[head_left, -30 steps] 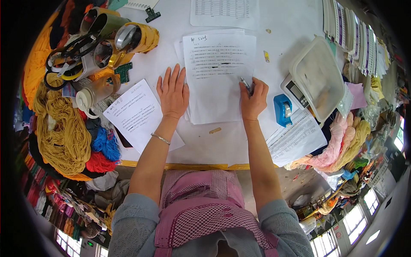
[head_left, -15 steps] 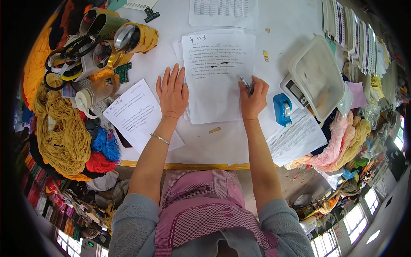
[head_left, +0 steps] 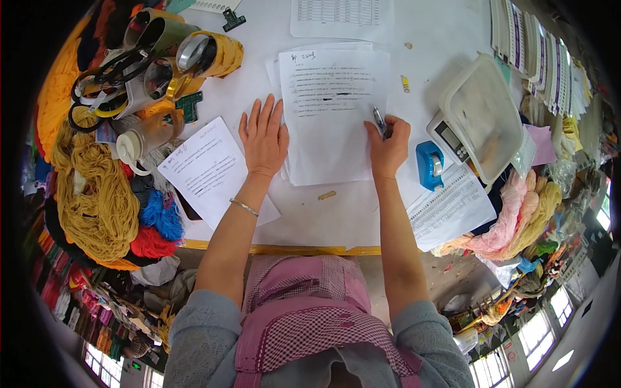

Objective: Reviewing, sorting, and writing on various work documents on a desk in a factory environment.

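A stack of printed sheets (head_left: 333, 145) lies in front of me, with lines of text and a few blacked-out marks on the top page. My left hand (head_left: 264, 139) rests flat at the stack's left edge, fingers stretched out and holding nothing. At its right edge, my right hand (head_left: 389, 145) is closed around a pen (head_left: 380, 121), whose end points up and away toward the text. Another printed sheet (head_left: 206, 165) lies slanted to the left of my left hand, partly covered by my forearm.
Left are yarn skeins (head_left: 97, 194), a lidded bottle (head_left: 145, 136) and tins holding scissors (head_left: 103, 87). Right are a blue tape dispenser (head_left: 428, 165), a scale (head_left: 447, 136) bearing a plastic tub (head_left: 482, 116), and a printed list (head_left: 453, 207). A black binder clip (head_left: 233, 19) lies at the far edge.
My right hand has shifted slightly right with the pen, which now stands more upright. The left hand stays flat in place. The whole view has drifted a little.
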A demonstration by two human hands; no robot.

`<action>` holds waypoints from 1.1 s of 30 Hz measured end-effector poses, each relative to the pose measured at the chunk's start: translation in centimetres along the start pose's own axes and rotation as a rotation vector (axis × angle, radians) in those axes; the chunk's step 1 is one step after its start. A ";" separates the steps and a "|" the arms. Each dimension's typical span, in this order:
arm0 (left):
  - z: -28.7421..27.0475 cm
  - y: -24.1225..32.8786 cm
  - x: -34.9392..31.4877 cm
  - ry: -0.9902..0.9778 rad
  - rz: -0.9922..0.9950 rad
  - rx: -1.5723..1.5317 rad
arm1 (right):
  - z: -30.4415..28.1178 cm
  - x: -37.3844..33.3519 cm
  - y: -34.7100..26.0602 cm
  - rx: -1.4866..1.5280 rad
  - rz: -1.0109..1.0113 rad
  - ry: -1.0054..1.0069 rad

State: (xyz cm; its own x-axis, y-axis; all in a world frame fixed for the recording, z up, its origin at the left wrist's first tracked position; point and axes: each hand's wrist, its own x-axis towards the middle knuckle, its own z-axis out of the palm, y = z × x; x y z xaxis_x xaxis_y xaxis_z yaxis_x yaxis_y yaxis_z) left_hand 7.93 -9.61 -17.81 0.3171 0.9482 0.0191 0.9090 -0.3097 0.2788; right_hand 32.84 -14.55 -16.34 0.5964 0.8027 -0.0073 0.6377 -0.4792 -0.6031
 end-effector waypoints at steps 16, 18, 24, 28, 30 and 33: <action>0.0 -0.1 -0.1 -0.013 -0.002 0.006 | -0.3 -0.7 -0.1 -0.061 -0.158 0.034; 0.0 -0.1 -0.1 -0.012 -0.001 0.005 | -0.4 -0.8 -0.2 -0.078 -0.181 0.034; -0.2 0.1 0.1 -0.015 -0.007 -0.006 | -0.4 -0.7 -0.2 -0.004 -0.223 0.144; 0.0 -0.2 -0.2 -0.008 -0.011 0.006 | -2.1 -1.9 0.8 0.131 0.083 0.103; -0.1 -0.2 -0.2 -0.006 -0.010 -0.001 | -4.2 -2.5 1.7 0.257 0.192 0.069; -0.4 0.0 0.0 0.003 -0.001 -0.025 | -5.8 -3.6 4.9 0.346 0.265 0.011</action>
State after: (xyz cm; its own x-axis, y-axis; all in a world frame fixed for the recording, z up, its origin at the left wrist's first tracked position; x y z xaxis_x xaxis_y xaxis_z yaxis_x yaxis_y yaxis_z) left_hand 7.84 -9.60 -17.47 0.3153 0.9487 0.0217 0.9023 -0.3068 0.3027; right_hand 36.63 -21.88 -14.61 0.7238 0.6632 -0.1907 0.2617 -0.5194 -0.8135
